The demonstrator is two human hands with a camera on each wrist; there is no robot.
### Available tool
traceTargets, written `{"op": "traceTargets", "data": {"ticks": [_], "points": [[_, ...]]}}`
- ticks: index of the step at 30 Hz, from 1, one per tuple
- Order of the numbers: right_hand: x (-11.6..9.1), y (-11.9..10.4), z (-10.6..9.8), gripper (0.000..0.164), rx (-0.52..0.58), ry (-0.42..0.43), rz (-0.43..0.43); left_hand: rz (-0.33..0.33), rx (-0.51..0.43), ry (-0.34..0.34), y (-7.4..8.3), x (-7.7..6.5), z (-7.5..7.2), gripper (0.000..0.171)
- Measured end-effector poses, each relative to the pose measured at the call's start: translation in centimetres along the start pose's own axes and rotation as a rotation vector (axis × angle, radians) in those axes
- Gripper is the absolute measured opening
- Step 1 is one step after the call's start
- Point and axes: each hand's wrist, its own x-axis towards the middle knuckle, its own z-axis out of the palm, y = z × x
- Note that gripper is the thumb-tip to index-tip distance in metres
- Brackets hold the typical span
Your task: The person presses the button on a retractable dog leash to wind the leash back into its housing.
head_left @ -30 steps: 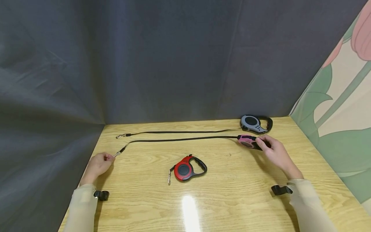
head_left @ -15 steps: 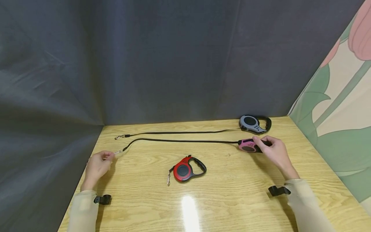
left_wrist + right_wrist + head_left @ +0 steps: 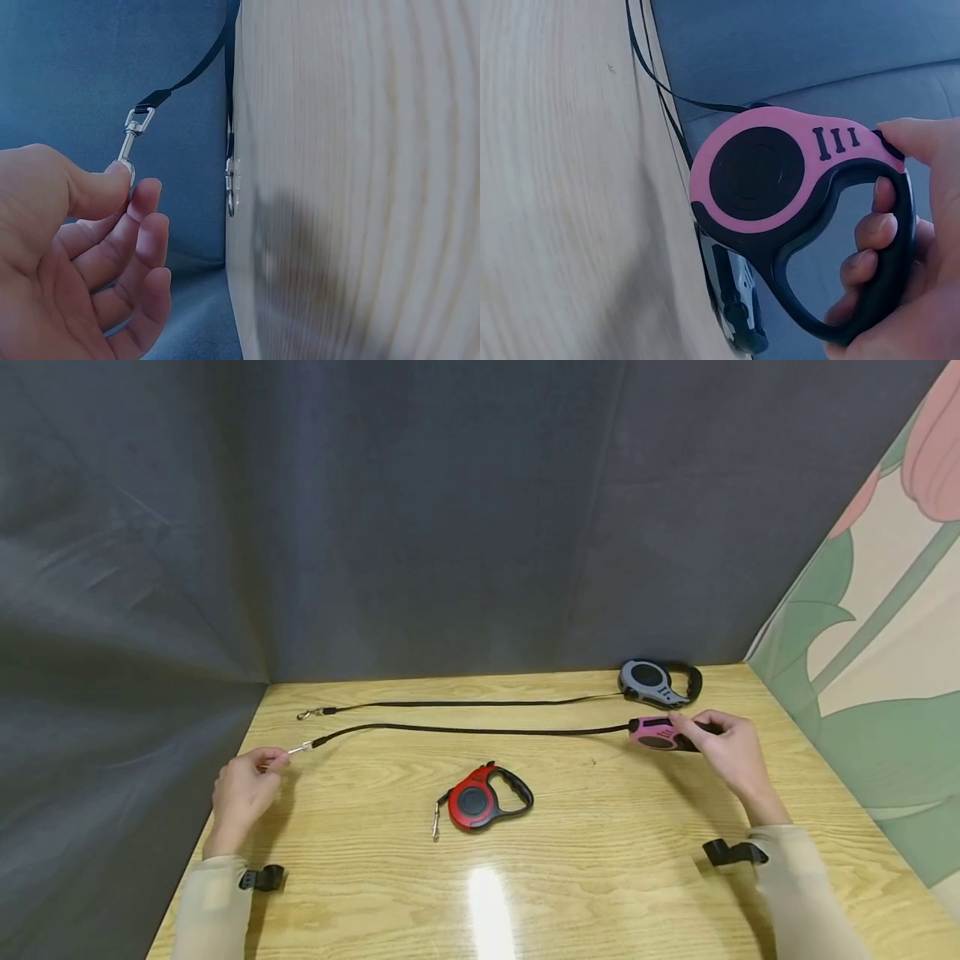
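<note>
The wood-grain counter (image 3: 375,893) carries a grey-and-black retractable leash (image 3: 647,683) near its back edge, its dark strap (image 3: 465,702) stretched leftward to a metal clip (image 3: 306,714). Nearer the middle lies a red-and-black leash (image 3: 471,802), its own clip just beside it. Dark cloth (image 3: 450,527) hangs behind; at right stands a flowered panel (image 3: 907,735), possibly fabric.

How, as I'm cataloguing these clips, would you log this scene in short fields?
Left hand: pinches a silver metal snap clip
Right hand: grips the black loop handle of a round pink-and-black retractable leash
Black flat strap: runs from the pink leash to that clip
Behind: grey-and-black retractable leash, its thin black strap extended
Front: round red-and-black retractable leash, short strap end showing
Surface: yellowish wood-grain table
</note>
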Motion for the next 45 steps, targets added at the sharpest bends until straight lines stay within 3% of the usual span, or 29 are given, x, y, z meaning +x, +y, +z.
{"op": "traceTargets", "data": {"ticks": [14, 26, 37, 45], "points": [[0.0, 0.8, -2.4, 0.05, 0.047, 0.008, 0.028, -0.078, 0.012, 0.12, -1.4, -0.3, -1.6, 0.031], [-0.3, 1.1, -3.1, 0.051, 0.036, 0.006, 0.016, -0.115, -0.019, 0.209, -2.5, -0.4, -2.1, 0.029], [0.0, 1.2, -2.8, 0.044, 0.09, 0.026, -0.002, -0.083, -0.037, 0.216, -1.6, -0.6, -2.0, 0.027], [0.2, 0.6, -1.9, 0.024, 0.069, -0.061, -0.151, -0.052, -0.029, 0.176, -0.9, -0.2, -1.4, 0.028]]}}
